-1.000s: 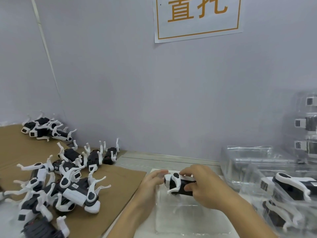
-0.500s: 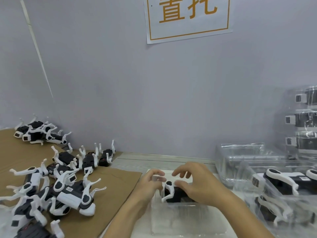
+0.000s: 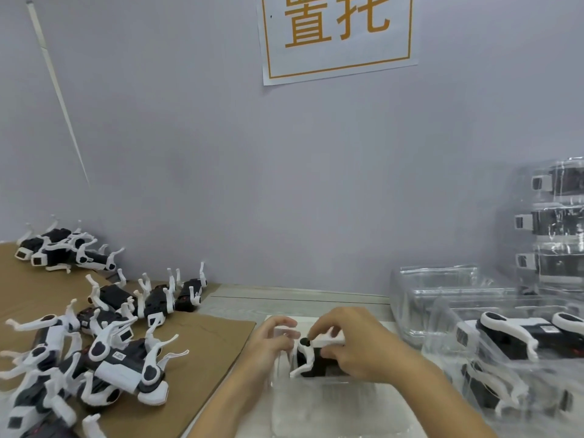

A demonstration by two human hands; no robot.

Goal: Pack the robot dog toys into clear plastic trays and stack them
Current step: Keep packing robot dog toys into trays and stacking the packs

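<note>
- Gripping robot dog toy (image 3: pixel 311 358) with curled right hand (image 3: pixel 354 346), low in clear tray (image 3: pixel 331 409) at centre.
- Pinching tray's left wall with left hand (image 3: pixel 273 343).
- Lying loose on cardboard (image 3: pixel 202 343) at left: unpacked toys (image 3: pixel 126 365).
- Standing far right: stacked filled trays (image 3: pixel 553 222).

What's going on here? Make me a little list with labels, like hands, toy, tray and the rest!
left hand: fingers curled at the tray's far edge
right hand: grips the toy from above
robot dog toy: black and white, going into the tray
clear tray: in front of the person
loose toys: piled on brown cardboard
packed trays: stacked by the wall
</note>
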